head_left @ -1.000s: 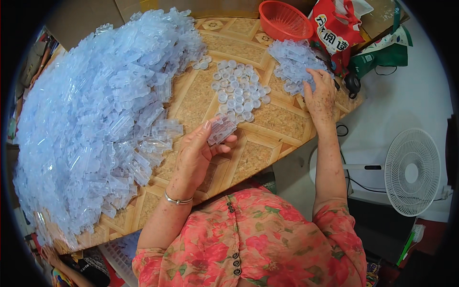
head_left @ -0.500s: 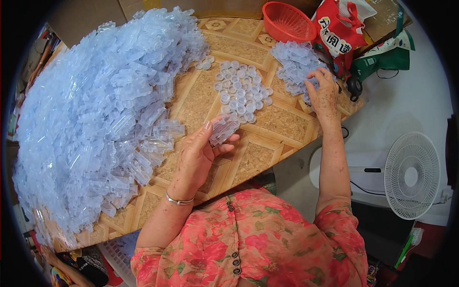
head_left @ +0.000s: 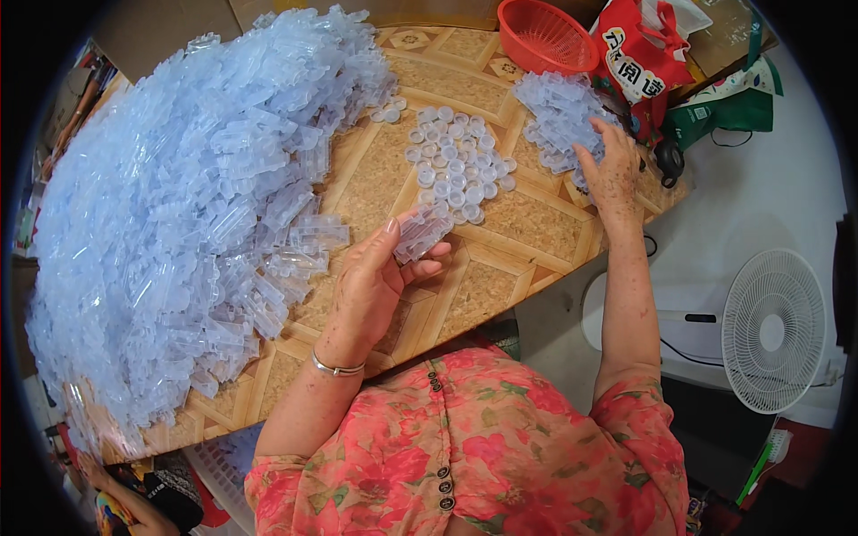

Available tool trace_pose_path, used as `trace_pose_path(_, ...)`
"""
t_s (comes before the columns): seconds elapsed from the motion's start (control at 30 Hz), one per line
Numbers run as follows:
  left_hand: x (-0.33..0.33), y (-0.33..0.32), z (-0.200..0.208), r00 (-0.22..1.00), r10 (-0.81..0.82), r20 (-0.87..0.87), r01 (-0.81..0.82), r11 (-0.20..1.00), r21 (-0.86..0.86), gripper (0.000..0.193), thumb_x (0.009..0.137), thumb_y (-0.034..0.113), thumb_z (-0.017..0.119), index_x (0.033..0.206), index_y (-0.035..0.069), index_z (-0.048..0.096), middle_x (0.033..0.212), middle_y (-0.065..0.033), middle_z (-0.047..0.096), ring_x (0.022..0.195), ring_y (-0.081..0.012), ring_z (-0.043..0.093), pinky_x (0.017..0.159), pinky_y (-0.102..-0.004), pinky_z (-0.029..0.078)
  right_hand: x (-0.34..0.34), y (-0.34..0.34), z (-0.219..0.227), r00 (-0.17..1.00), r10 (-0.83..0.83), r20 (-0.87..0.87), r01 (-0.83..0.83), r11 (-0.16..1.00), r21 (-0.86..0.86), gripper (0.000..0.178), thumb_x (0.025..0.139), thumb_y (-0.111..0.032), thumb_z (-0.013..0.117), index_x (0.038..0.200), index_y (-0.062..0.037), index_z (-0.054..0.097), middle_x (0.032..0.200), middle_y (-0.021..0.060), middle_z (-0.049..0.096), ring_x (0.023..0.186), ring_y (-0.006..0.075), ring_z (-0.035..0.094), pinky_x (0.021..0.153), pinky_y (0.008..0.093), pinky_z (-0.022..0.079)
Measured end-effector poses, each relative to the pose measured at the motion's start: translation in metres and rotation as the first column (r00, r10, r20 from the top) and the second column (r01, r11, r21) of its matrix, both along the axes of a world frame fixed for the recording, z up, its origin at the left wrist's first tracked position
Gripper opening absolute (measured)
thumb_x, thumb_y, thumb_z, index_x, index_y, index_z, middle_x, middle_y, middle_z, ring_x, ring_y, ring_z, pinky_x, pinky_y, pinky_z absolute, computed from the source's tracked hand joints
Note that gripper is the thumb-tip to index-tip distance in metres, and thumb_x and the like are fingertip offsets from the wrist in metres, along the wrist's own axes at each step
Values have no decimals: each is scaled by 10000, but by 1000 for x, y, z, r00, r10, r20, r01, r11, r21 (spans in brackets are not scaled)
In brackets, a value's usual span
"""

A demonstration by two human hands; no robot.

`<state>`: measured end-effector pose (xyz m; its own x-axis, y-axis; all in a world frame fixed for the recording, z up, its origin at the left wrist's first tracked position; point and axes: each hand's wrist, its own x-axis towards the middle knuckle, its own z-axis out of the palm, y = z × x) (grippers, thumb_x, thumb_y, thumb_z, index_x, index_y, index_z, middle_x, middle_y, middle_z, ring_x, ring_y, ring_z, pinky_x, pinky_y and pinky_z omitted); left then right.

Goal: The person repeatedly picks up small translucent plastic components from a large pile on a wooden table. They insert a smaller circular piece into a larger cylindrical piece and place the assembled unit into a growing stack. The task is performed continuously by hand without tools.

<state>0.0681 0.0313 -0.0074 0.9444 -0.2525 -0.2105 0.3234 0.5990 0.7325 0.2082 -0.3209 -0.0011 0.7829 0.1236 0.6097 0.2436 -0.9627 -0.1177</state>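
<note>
Between the thumb and fingers of my left hand (head_left: 377, 279) is a clear plastic case (head_left: 422, 234), long and moulded, held above the near part of the table. My right hand (head_left: 613, 175) reaches to the small pile of clear plastic pieces (head_left: 561, 116) at the right, fingers apart at its near edge; nothing shows in them. Round clear caps (head_left: 456, 170) lie spread on the table between my hands. To the left rises a large heap of similar clear plastic cases (head_left: 197, 214).
The table (head_left: 357, 192) has a wood-patterned top. At its far right are a red plastic basket (head_left: 547, 37), a red bag (head_left: 636, 67) and a black roundish object (head_left: 668, 163). A white fan (head_left: 770, 332) stands right of the table. Another person's arm (head_left: 121, 496) shows at lower left.
My right hand's fingers have spread slightly at the small pile's edge. My left hand still holds the case in nearly the same place. The whole view has shifted a little.
</note>
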Motion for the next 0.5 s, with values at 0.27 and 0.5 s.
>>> trace_pose_path(0.27,2,1,0,1000,20,-18,-22,995,-99,527,1078,275,434,1453,-94,414,1399,-229,551,1237,-346,605,1029,-402,533,-7,9,8,999,-29,20,27,995,96,443,748,-179,808,1145,-87,634,1064,103,658,1008,325,611,925,457,441)
trace_pose_path(0.5,3,0,11,999,38,-37,-46,970,-238,521,1056,157,409,1508,-86,315,1489,-287,438,1359,-400,487,1157,-462,420,-83,44,3,976,-11,-219,-1,998,-55,419,742,-127,780,1126,-92,617,967,91,634,905,296,606,862,424,437)
